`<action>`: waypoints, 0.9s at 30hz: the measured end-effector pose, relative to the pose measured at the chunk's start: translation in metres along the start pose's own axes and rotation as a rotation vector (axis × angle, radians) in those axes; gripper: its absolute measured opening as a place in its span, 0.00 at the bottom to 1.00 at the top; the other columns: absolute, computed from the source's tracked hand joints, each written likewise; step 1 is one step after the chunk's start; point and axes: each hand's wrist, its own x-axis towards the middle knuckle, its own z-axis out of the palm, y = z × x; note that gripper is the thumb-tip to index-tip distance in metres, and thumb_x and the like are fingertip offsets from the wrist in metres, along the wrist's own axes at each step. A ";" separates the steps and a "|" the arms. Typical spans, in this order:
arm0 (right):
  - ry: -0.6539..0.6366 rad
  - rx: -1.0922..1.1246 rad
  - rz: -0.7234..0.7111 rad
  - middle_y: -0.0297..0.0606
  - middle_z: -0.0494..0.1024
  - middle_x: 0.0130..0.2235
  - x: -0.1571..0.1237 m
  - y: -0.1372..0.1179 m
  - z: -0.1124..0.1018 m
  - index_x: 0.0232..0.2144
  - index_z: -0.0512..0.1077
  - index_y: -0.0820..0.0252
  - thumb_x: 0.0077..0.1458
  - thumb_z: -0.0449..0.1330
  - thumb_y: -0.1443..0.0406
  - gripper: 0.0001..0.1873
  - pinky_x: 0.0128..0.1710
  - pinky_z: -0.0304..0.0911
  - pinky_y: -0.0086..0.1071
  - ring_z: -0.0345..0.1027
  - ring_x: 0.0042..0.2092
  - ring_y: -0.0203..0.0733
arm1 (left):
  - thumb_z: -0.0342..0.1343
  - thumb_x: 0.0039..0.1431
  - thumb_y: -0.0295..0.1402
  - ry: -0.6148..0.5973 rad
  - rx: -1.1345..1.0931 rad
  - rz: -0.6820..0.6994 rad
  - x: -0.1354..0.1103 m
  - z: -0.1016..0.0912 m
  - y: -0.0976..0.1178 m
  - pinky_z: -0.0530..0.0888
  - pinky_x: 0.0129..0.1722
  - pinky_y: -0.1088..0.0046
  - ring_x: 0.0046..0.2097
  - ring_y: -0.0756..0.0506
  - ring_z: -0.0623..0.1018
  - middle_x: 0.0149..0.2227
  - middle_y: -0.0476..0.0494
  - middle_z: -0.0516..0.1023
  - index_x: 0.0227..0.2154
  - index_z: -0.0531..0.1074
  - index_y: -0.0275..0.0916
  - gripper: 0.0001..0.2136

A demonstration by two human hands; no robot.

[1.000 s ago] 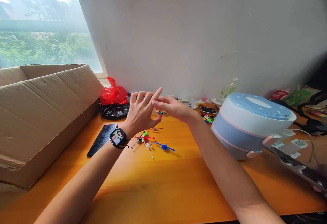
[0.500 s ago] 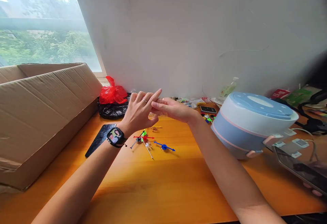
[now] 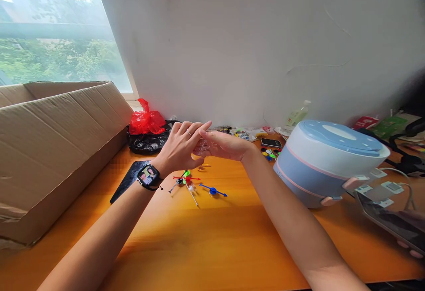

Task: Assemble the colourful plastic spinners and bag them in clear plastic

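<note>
Above the middle of the table, a crumpled clear plastic wrapper (image 3: 201, 147) sits between my two hands. My right hand (image 3: 227, 145) holds it with the palm turned up and fingers partly hidden. My left hand (image 3: 179, 145), with a ring and a wristwatch, reaches over the wrapper; its fingers are stretched out and the thumb is apart below. Just under the hands lies a cluster of small plastic arrow spinners: a red one (image 3: 187, 179), a green one (image 3: 186, 173), a white one (image 3: 191, 189) and a black one. Beside them is a blue arrow spinner (image 3: 213, 191).
A cardboard box (image 3: 59, 149) takes up the left side, near a dark flat tablet (image 3: 128, 182) and red and black plastic bags (image 3: 146, 122). On the right stands a blue-and-white lunch box (image 3: 328, 162). Another person's hand (image 3: 410, 246) holds a phone (image 3: 392, 220) at the right edge.
My left fingers have lowered slightly, and more of the clear wrapper shows between the hands. The arrow spinners have stayed where they were.
</note>
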 end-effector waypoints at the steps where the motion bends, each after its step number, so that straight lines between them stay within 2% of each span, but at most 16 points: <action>1: -0.027 0.063 0.022 0.42 0.83 0.45 0.000 -0.002 0.000 0.45 0.80 0.57 0.66 0.63 0.44 0.24 0.56 0.75 0.45 0.78 0.51 0.47 | 0.63 0.52 0.33 0.000 0.006 -0.010 0.000 -0.001 -0.001 0.65 0.57 0.49 0.57 0.29 0.71 0.64 0.34 0.72 0.76 0.48 0.44 0.49; 4: -0.094 0.229 0.037 0.41 0.83 0.50 -0.001 -0.007 -0.002 0.51 0.79 0.55 0.67 0.63 0.44 0.24 0.60 0.72 0.44 0.77 0.55 0.47 | 0.62 0.52 0.32 0.010 0.028 -0.046 0.000 -0.005 -0.006 0.66 0.57 0.49 0.57 0.29 0.72 0.64 0.34 0.72 0.76 0.48 0.43 0.48; 8: -0.080 0.242 0.021 0.43 0.84 0.51 -0.004 -0.013 -0.007 0.51 0.80 0.56 0.66 0.65 0.46 0.23 0.61 0.73 0.43 0.78 0.54 0.48 | 0.62 0.52 0.31 -0.026 0.040 -0.084 0.000 -0.007 -0.014 0.66 0.57 0.50 0.57 0.29 0.73 0.62 0.34 0.74 0.74 0.52 0.42 0.46; 12: 0.132 0.105 -0.015 0.46 0.86 0.48 -0.005 -0.015 -0.021 0.42 0.82 0.59 0.63 0.67 0.45 0.23 0.57 0.75 0.41 0.79 0.51 0.48 | 0.65 0.54 0.36 -0.090 0.001 -0.117 -0.006 -0.011 -0.037 0.66 0.58 0.49 0.57 0.30 0.74 0.59 0.35 0.76 0.68 0.60 0.44 0.39; 15: 0.331 -0.029 -0.095 0.43 0.86 0.42 -0.002 -0.008 -0.036 0.38 0.82 0.58 0.64 0.65 0.46 0.21 0.46 0.75 0.33 0.79 0.43 0.43 | 0.67 0.54 0.41 -0.094 -0.077 -0.211 -0.015 -0.019 -0.063 0.70 0.57 0.52 0.56 0.32 0.75 0.57 0.37 0.76 0.65 0.64 0.43 0.36; 17: 0.392 -0.176 -0.076 0.40 0.84 0.39 0.003 0.004 -0.042 0.36 0.80 0.59 0.64 0.65 0.50 0.18 0.37 0.70 0.29 0.75 0.36 0.38 | 0.66 0.55 0.42 -0.091 -0.102 -0.278 -0.022 -0.026 -0.078 0.71 0.58 0.53 0.57 0.33 0.74 0.56 0.37 0.75 0.63 0.67 0.42 0.33; 19: 0.353 -0.361 -0.021 0.39 0.83 0.37 0.013 0.024 -0.041 0.37 0.79 0.60 0.64 0.63 0.55 0.14 0.33 0.67 0.28 0.72 0.33 0.36 | 0.66 0.55 0.44 -0.099 -0.136 -0.313 -0.027 -0.031 -0.088 0.71 0.59 0.51 0.59 0.32 0.72 0.57 0.36 0.74 0.62 0.69 0.41 0.32; 21: 0.281 -0.496 0.021 0.39 0.83 0.36 0.023 0.050 -0.033 0.36 0.79 0.61 0.64 0.62 0.59 0.11 0.34 0.66 0.30 0.73 0.34 0.38 | 0.67 0.55 0.46 -0.109 -0.181 -0.341 -0.030 -0.034 -0.094 0.71 0.60 0.50 0.59 0.32 0.72 0.57 0.37 0.73 0.63 0.70 0.41 0.33; 25: 0.212 -0.595 0.047 0.39 0.84 0.36 0.035 0.099 -0.005 0.32 0.80 0.60 0.56 0.67 0.69 0.02 0.42 0.67 0.33 0.75 0.39 0.43 | 0.69 0.53 0.45 -0.093 -0.324 -0.377 -0.032 -0.032 -0.095 0.72 0.61 0.49 0.58 0.32 0.73 0.57 0.37 0.75 0.65 0.68 0.42 0.37; 27: 0.199 -0.633 0.058 0.40 0.84 0.37 0.035 0.116 0.006 0.33 0.81 0.59 0.53 0.67 0.71 0.04 0.42 0.67 0.34 0.76 0.40 0.45 | 0.70 0.53 0.43 -0.092 -0.411 -0.400 -0.032 -0.031 -0.092 0.72 0.61 0.50 0.58 0.32 0.75 0.58 0.36 0.76 0.67 0.67 0.42 0.39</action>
